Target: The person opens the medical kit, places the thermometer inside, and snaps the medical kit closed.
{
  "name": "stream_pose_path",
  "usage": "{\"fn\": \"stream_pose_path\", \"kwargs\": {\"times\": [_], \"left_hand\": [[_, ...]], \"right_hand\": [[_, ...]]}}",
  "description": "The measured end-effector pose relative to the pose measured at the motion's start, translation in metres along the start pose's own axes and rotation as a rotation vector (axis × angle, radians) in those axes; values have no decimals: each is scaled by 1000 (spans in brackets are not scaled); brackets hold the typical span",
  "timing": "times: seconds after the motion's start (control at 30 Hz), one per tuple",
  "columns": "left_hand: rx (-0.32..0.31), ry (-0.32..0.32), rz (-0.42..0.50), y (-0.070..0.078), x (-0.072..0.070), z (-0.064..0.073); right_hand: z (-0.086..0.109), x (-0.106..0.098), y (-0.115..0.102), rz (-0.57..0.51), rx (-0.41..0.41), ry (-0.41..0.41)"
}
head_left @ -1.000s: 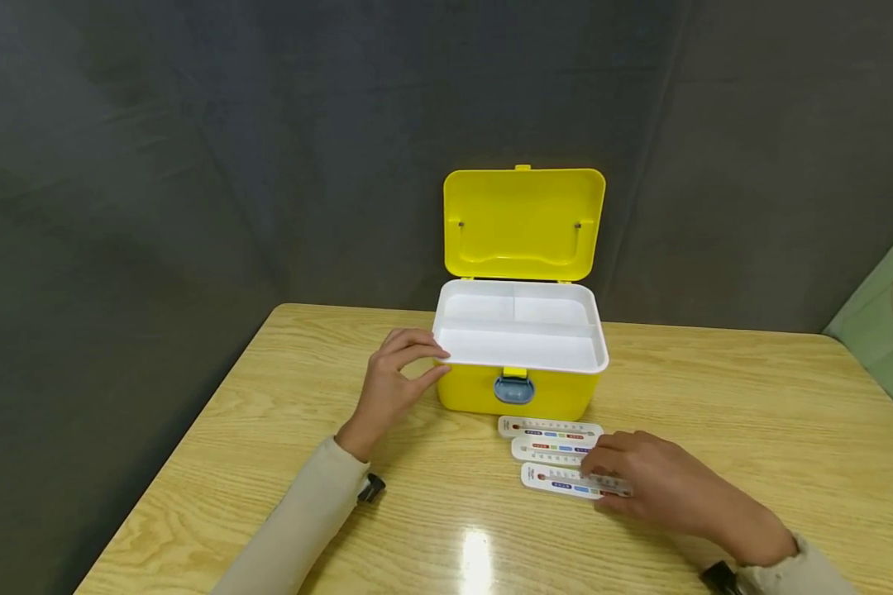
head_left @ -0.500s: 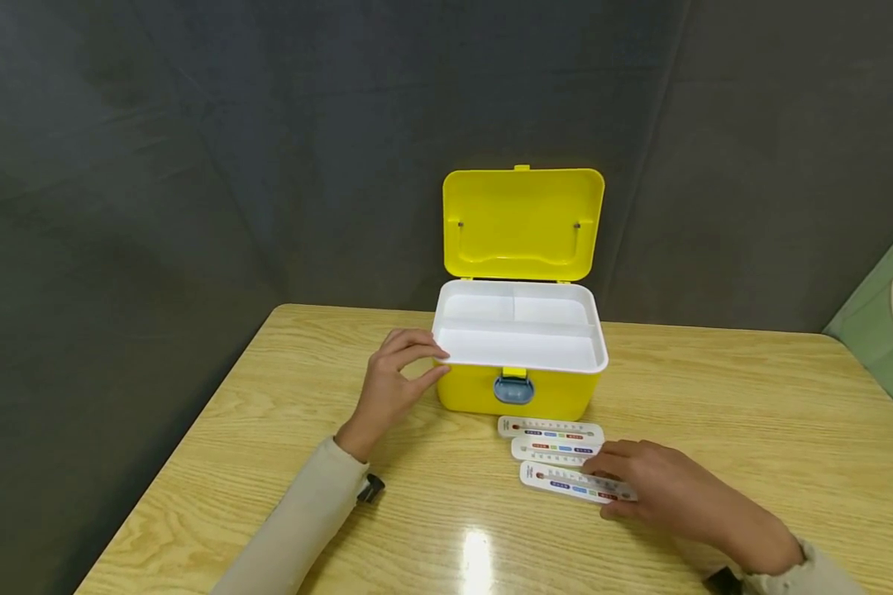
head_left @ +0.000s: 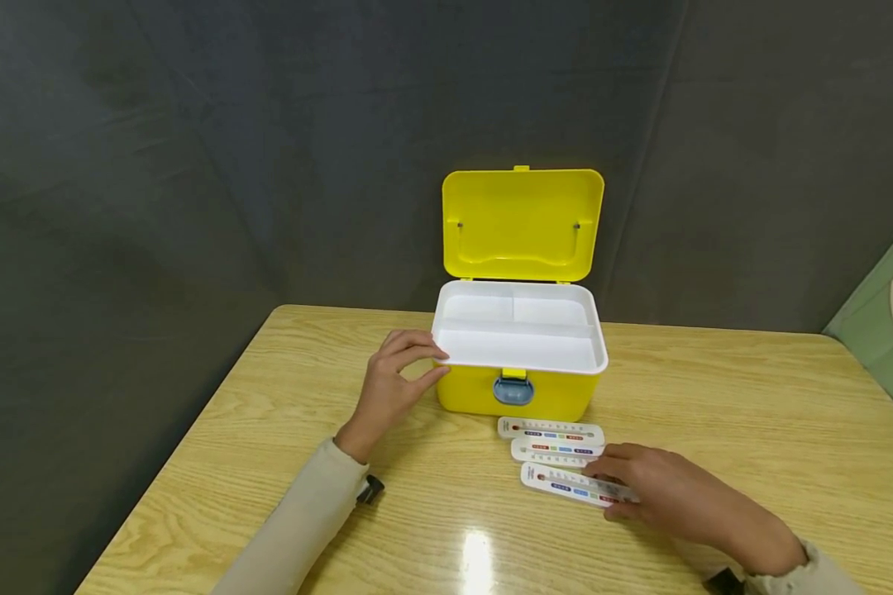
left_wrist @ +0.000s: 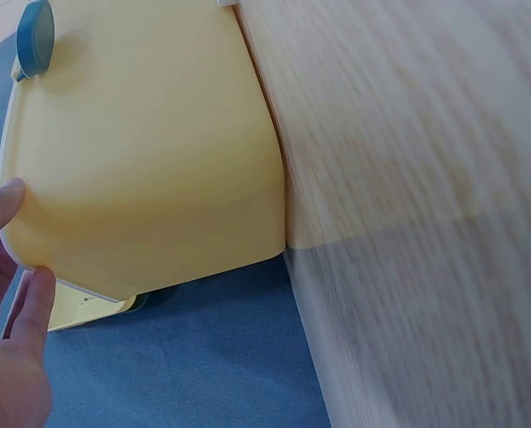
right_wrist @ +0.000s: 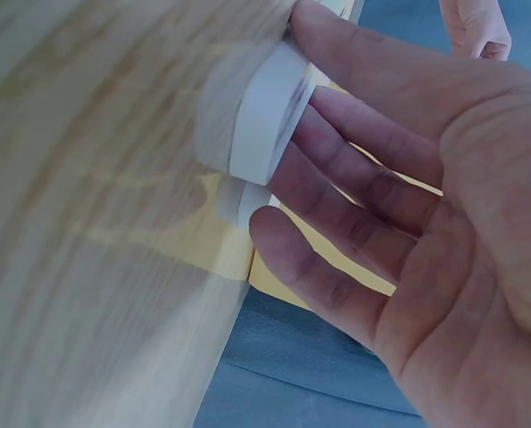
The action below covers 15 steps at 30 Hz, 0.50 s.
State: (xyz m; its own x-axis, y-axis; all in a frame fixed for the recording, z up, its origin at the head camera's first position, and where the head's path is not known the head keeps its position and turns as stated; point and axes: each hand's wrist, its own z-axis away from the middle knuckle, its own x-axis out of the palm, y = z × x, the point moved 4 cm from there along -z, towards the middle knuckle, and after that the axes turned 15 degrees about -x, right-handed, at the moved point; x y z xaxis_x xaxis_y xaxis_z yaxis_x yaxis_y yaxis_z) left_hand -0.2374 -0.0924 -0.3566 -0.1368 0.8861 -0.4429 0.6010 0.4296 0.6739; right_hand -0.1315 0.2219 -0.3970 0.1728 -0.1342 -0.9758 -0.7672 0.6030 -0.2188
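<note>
A yellow storage box (head_left: 461, 395) with a white compartment tray (head_left: 517, 347) stands on the table, its lid (head_left: 522, 223) raised. My left hand (head_left: 389, 382) pinches the box's front left corner at the rim, thumb on the front wall and fingertips on the side, as the left wrist view shows. In front of the box lie three white thermometers with coloured strips in a staggered row. My right hand (head_left: 673, 489) pinches the right end of the nearest thermometer (head_left: 558, 482), covering that end. The middle thermometer (head_left: 546, 450) and the far thermometer (head_left: 539, 427) lie just beyond it.
A blue-grey latch (head_left: 513, 391) hangs on the box's front. The wooden table (head_left: 387, 545) has a left edge running diagonally, and a dark cloth backdrop (head_left: 327, 149) rises behind it. A green patterned surface (head_left: 881, 322) shows at the far right.
My right hand has shifted slightly right along the nearest thermometer, whose right end has swung a little toward me. The left hand and the box have stayed put.
</note>
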Motion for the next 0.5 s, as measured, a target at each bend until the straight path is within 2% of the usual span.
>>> {"fn": "stream_pose_path", "kwargs": {"times": [0.27,0.5], "left_hand": [[8,3,-8,2,0,-1],[17,6,-25,3,0,0]], "right_hand": [[2,-4,-2,33,-7,17],[4,-17,-6,83,-21,123]]}}
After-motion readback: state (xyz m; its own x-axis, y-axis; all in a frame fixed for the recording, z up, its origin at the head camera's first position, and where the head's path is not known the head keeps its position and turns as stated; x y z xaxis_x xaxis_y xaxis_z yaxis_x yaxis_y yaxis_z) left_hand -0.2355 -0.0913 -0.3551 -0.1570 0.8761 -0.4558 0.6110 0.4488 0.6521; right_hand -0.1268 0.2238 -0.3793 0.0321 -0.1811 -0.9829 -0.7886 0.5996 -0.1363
